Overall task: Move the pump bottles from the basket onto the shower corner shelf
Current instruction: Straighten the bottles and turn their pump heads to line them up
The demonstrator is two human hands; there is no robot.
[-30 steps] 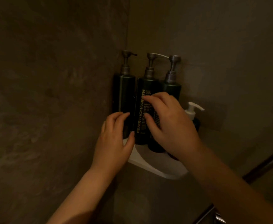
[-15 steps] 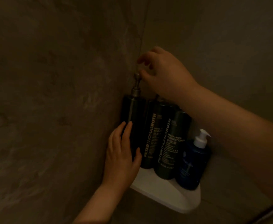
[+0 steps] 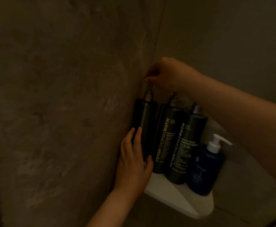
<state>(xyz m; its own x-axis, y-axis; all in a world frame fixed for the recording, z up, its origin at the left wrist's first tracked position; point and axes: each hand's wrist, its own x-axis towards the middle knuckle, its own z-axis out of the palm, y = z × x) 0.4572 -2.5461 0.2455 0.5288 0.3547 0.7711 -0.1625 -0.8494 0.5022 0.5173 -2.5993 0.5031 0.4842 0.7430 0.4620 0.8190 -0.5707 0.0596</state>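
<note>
Three tall dark pump bottles stand upright on the white corner shelf (image 3: 179, 199): a plain left bottle (image 3: 146, 122) in the corner, a shampoo bottle (image 3: 166, 141) and a conditioner bottle (image 3: 185, 151). A shorter blue bottle (image 3: 206, 171) with a white pump stands at the right. My left hand (image 3: 134, 163) wraps around the lower body of the left bottle. My right hand (image 3: 168, 74) pinches the pump head of that same bottle from above and hides it. The basket is out of view.
Brown stone-look shower walls (image 3: 60, 95) meet in the corner right behind the bottles. My right forearm (image 3: 248, 122) crosses above the other bottles' pumps. The light is dim.
My right hand left the shampoo bottle's body, rose to the left bottle's pump head and closed on it. My left hand stayed on that bottle. The camera view shifted upward.
</note>
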